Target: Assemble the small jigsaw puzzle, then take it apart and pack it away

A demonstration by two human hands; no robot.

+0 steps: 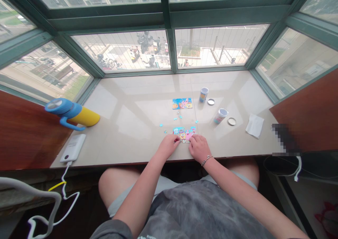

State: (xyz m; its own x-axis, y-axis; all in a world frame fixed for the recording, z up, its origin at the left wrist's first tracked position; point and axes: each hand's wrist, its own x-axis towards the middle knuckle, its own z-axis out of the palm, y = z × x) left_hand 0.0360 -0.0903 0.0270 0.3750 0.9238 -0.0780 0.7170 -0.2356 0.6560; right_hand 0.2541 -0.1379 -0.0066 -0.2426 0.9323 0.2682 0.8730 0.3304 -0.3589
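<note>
Two hands (184, 146), puzzle (184, 133) just beyond fingertips

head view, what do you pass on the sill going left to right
blue-and-yellow flask → left hand → right hand → nearer open can → lid beside it → white napkin

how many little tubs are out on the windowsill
2. The far tub stands right of the far puzzle, the far lid beside it; the near tub sits closer and further right, the near lid beside it. None looks hidden.
</note>
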